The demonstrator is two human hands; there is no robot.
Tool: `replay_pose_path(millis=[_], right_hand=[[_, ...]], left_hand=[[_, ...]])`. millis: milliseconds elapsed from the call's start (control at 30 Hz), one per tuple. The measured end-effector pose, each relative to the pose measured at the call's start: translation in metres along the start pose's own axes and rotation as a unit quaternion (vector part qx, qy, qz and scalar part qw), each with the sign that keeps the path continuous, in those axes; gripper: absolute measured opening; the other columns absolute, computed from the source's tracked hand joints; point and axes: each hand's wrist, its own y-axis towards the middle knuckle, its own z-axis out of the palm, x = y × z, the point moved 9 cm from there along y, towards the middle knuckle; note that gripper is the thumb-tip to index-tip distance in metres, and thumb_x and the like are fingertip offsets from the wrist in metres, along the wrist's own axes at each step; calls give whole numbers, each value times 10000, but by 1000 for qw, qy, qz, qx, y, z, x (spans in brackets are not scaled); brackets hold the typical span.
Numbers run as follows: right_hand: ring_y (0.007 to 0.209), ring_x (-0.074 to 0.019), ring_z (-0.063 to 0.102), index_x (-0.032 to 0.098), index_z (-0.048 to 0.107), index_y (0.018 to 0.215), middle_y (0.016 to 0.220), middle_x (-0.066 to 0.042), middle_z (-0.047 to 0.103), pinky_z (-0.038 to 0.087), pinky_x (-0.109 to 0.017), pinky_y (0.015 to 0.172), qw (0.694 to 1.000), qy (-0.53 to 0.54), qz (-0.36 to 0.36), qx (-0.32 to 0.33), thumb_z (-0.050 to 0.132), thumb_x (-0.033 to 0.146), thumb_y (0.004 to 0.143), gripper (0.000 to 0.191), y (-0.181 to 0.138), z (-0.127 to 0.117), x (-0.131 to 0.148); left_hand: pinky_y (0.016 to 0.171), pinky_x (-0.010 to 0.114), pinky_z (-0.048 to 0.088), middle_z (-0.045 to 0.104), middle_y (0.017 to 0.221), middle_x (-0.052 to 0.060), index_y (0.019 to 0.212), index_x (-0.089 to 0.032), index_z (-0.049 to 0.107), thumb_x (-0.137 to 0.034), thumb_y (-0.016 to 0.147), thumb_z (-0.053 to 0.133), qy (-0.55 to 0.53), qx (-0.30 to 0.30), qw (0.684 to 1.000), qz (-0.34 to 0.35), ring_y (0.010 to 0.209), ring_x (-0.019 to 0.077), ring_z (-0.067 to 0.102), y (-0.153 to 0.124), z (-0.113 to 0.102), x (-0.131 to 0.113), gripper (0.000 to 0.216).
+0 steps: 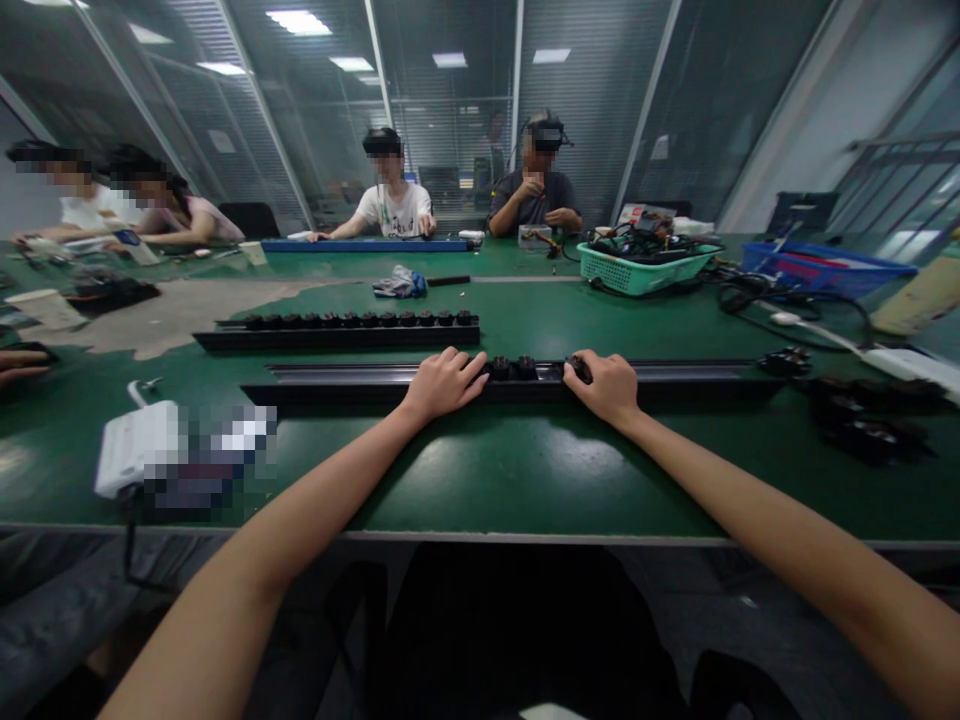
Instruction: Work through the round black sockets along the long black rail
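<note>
A long black channel rail (345, 388) lies across the green table in front of me. Two round black socket modules sit in its middle, one of them a socket module (526, 367) between my hands. My left hand (444, 382) rests over the rail, thumb and fingers closed at the side of a dark module that they partly cover. On the other side, my right hand (606, 384) pinches a black socket module (580, 368) at the channel; its lower part is hidden by my fingers. Bare channel shows beyond each hand.
Behind lies a second rail (337, 340) filled with several modules. Loose black modules (870, 415) lie at right, near a white power strip (915, 370). A green basket (645, 270) holds cables. At left stands a white box (139, 445). Several people sit around the table.
</note>
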Motion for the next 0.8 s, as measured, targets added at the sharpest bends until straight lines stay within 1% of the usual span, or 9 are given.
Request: replay_pose_path(millis=[167,300,367,467,567,667,800], right_hand=[[749,-263,638,165,786,1122,857,-121,776,416,-363,819,1000,-10,-8,17,443,487,1003,486,1,1,2],[728,-259,635,150,749,1338,806,-110,767,404,-360,813,999,-22,-9,28,426,490,1014,570,0,1,5],[722,-262,631,151,733,1384,785,-111,760,393,-357,794,999,-28,-4,31,429,543,1019,616,-1,1,5],[744,-266,634,166,769,1302,830,-120,766,381,-350,771,999,-25,11,28,454,601,1008,612,-2,1,4],[746,-259,627,193,785,1209,852,-108,765,372,-343,756,999,-12,25,30,454,589,1013,552,-2,2,1],[724,-252,618,222,791,1199,801,-83,745,365,-337,739,999,4,27,34,453,600,1014,539,-1,3,-1],[705,-244,616,239,800,1181,755,-63,717,357,-330,713,999,17,26,38,458,623,1011,542,0,3,-2]], left_hand=[[754,392,509,747,1084,147,1400,-175,650,-474,1125,274,-14,-11,1000,2,1004,292,646,0,-1,1,553],[754,377,504,747,1076,142,1390,-183,652,-488,1122,281,-23,-10,1000,3,1000,281,646,0,-1,1,550],[752,380,502,745,1077,144,1401,-180,645,-488,1123,274,-25,-10,1000,4,1001,285,645,-1,0,1,556],[761,388,501,745,1083,149,1406,-178,643,-490,1123,268,-30,-10,999,4,1014,292,645,-2,1,1,564],[748,385,494,748,1078,148,1407,-180,645,-471,1127,258,-29,-12,999,5,1001,289,649,-2,1,1,559],[738,373,486,752,1074,145,1406,-178,646,-459,1131,260,-25,-12,1000,8,985,278,658,-2,0,0,551],[727,381,488,754,1077,149,1423,-167,641,-474,1130,254,-16,-7,1000,13,990,288,664,-2,-1,-1,574]])
